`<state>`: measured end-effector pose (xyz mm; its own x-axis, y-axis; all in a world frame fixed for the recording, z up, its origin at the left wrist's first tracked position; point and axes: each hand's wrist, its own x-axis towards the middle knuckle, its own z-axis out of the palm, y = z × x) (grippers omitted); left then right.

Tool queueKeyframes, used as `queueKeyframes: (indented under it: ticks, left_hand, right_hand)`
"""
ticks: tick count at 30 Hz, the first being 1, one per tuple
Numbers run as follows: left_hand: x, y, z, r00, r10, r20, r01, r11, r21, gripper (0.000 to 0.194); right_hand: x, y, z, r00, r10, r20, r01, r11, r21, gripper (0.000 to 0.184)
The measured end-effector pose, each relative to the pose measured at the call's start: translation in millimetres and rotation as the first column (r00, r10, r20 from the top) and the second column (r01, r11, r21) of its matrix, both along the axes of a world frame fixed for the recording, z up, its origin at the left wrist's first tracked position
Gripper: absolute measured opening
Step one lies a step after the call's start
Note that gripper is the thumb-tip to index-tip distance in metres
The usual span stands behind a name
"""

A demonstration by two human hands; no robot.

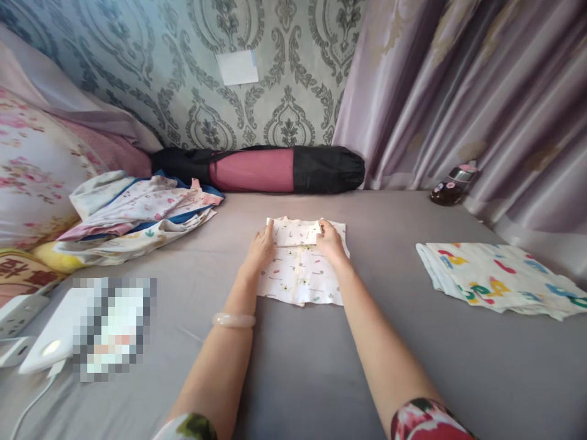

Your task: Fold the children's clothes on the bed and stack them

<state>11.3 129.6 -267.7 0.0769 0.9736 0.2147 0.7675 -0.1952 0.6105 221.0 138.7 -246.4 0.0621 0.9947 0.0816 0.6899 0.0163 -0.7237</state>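
Fingers (325, 229) of the right hand (332, 245) were bent closed on one end of the strip folded across the shirt (282, 287), gripping its corner; those of the left hand (260, 247) lay at the other end, though I could not tell whether they pinched the cloth or merely pressed it. Flowered sleeves (428, 421) ended near the elbows, and a pale bangle (233, 320) circled the left forearm. Off to that side lay a white block (50, 339) with a cable (30, 400) at its near end.

The shirt lay flat on the grey sheet (293, 373), straight ahead of the person, within reach of both arms. Holding opposite ends probably helped the strip lie level. Its near edge ran a little wavy, and its right side stuck out past the hand. Broad stretches of sheet parted it from its neighbours: a folded cloth (499, 272) well off to the right and a loose heap of clothes (147, 205) on the left, both seemingly placed to give the elbows room. Beyond, the sheet ran on to a long roll (252, 171) along the wall (287, 36), the far limit; a bottle (452, 186) was near the curtain (403, 91).
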Motion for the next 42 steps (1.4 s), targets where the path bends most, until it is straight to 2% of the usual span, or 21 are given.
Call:
queueKeyframes:
  ticks: [1,5,10,12,14,16,23,26,33,35,38,40,42]
  left_hand:
    - [0.8,-0.7,-0.6,0.999,0.017,-0.039,-0.016,1.000,0.009,0.070]
    - [5.1,-4.8,1.1,0.973,0.170,-0.159,-0.167,0.985,0.034,0.056]
    - [-3.6,-9.5,16.1,0.936,0.278,-0.218,-0.287,0.958,-0.011,0.044]
    - [-11.3,-10.9,24.3,0.953,0.248,-0.174,-0.269,0.957,-0.109,0.046]
    - [-17.4,-12.4,30.5,0.978,0.174,-0.112,-0.196,0.953,-0.233,0.052]
    - [-20.0,-13.7,32.4,0.988,0.120,-0.095,-0.143,0.947,-0.289,0.057]
    - [-19.1,-12.8,18.7,0.971,0.144,-0.189,-0.181,0.964,-0.195,0.048]
    - [-23.1,-11.5,17.3,0.973,0.124,-0.195,-0.165,0.963,-0.213,0.045]
    - [-29.1,-10.7,17.2,0.967,0.165,-0.193,-0.215,0.935,-0.281,0.041]
    - [-28.7,-11.0,19.3,0.957,0.181,-0.229,-0.239,0.936,-0.258,0.043]
    - [-19.0,-9.6,25.7,0.941,0.196,-0.274,-0.226,0.970,-0.085,0.044]
    - [-4.1,-6.7,29.0,0.957,0.101,-0.273,-0.089,0.995,0.054,0.040]
    - [15.2,-3.0,28.9,0.957,-0.037,-0.288,0.074,0.990,0.117,0.038]
  right_hand:
    - [-2.1,-2.5,-0.6,0.998,-0.011,0.066,0.010,1.000,0.016,0.056]
    - [-11.1,-11.9,-3.5,0.989,-0.012,0.149,0.003,0.998,0.057,0.066]
    - [-11.5,-16.1,-4.5,0.979,-0.003,0.203,-0.011,0.998,0.066,0.066]
    - [-10.2,-15.6,-3.8,0.974,0.001,0.226,-0.013,0.998,0.054,0.063]
    - [-9.2,-14.5,-3.4,0.969,0.003,0.248,-0.015,0.999,0.044,0.060]
    - [-8.5,-13.2,-3.6,0.966,0.003,0.260,-0.016,0.999,0.048,0.059]
    - [-5.9,-8.9,-8.2,0.973,-0.018,0.230,-0.006,0.994,0.105,0.055]
    - [-6.9,-7.3,-12.6,0.982,-0.029,0.187,0.002,0.990,0.143,0.052]
    - [-10.5,-9.0,-18.6,0.984,-0.030,0.173,0.000,0.986,0.169,0.049]
    - [-11.0,-11.1,-15.9,0.979,-0.035,0.201,0.001,0.986,0.166,0.048]
    - [-14.4,-14.5,-9.2,0.959,-0.012,0.282,-0.043,0.982,0.185,0.045]
    - [-19.2,-17.2,-5.0,0.937,0.036,0.347,-0.110,0.975,0.194,0.045]
    - [-24.6,-20.6,-2.6,0.910,0.102,0.401,-0.188,0.965,0.181,0.047]
